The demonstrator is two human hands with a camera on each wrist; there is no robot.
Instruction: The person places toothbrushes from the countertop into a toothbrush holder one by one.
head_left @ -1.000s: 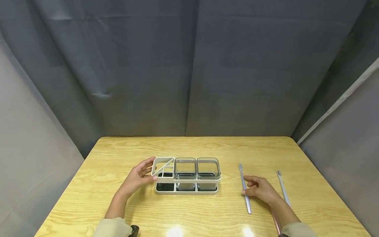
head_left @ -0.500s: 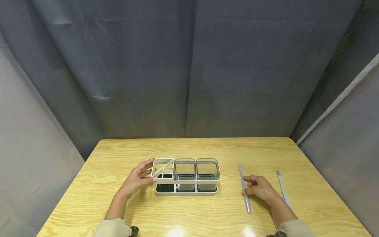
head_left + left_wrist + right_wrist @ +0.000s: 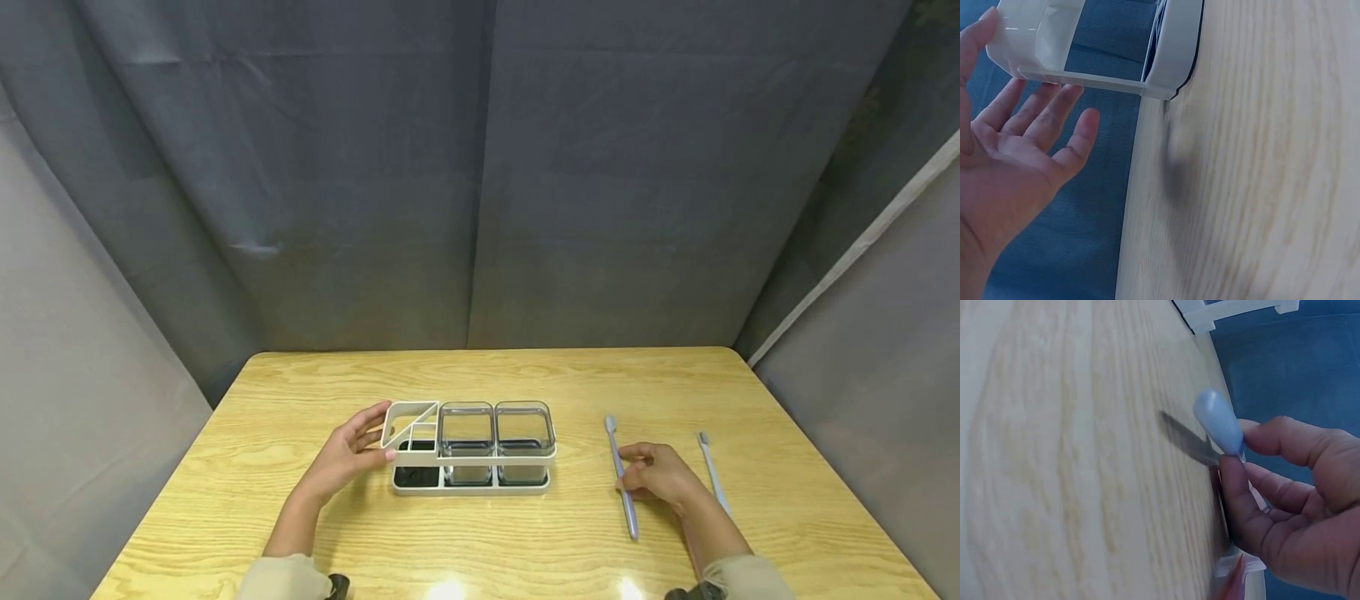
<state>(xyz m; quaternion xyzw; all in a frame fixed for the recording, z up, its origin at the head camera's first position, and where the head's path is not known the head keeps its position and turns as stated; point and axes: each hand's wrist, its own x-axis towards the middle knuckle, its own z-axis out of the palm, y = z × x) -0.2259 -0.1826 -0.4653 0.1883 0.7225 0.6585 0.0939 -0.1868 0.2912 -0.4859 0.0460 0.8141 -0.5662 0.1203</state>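
Pinched between my right hand's [image 3: 660, 477] thumb and fingertips [image 3: 1234, 470] is the lilac toothbrush [image 3: 621, 479]; the wrist view shows its rounded handle end lifted just off the wood while the head view shows it lying nearly straight, head toward twelve o'clock. At three o'clock from that hand, just beside my wrist, I see a second toothbrush [image 3: 711, 469] on the table [image 3: 525, 542]. Well apart at nine o'clock stands the white rack [image 3: 468, 450] with two clear square cups [image 3: 495, 437] seated in it. My left hand [image 3: 345, 454] rests against the rack's nine o'clock end, fingers spread and straight, thumb on the near rail. Grey curtains [image 3: 480, 167] hang beyond twelve o'clock.
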